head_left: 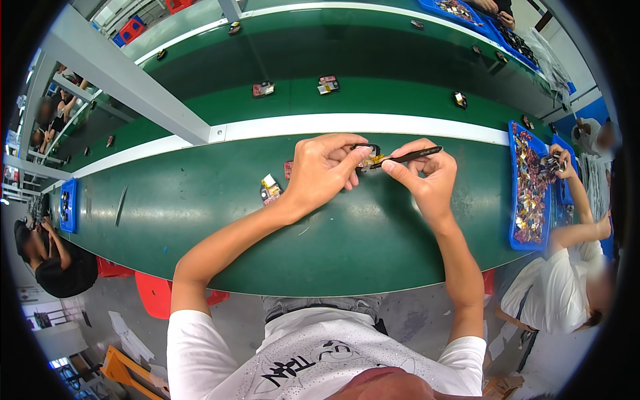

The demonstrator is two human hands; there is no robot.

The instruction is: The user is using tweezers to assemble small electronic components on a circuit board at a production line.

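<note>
**A:** Green workbench (200, 220), long one, with a conveyor belt (373, 100) running along the far side. Both hands meet mid-table?

**B:** Yep. Left hand (320, 173) is pinched shut on a small black-framed part (368, 156), held just above the bench. Right hand (427, 177) grips black tweezers (410, 156), tip touching that part.

**A:** Anything nearby?

**B:** Small circuit piece (270, 190) lying just left of the left hand, and a blue tray (513, 200) of bits at the right, where a neighbour works.

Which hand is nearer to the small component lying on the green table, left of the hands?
Left. The left hand is just right of the small component; the right hand, holding black tweezers, is farther right.
</note>
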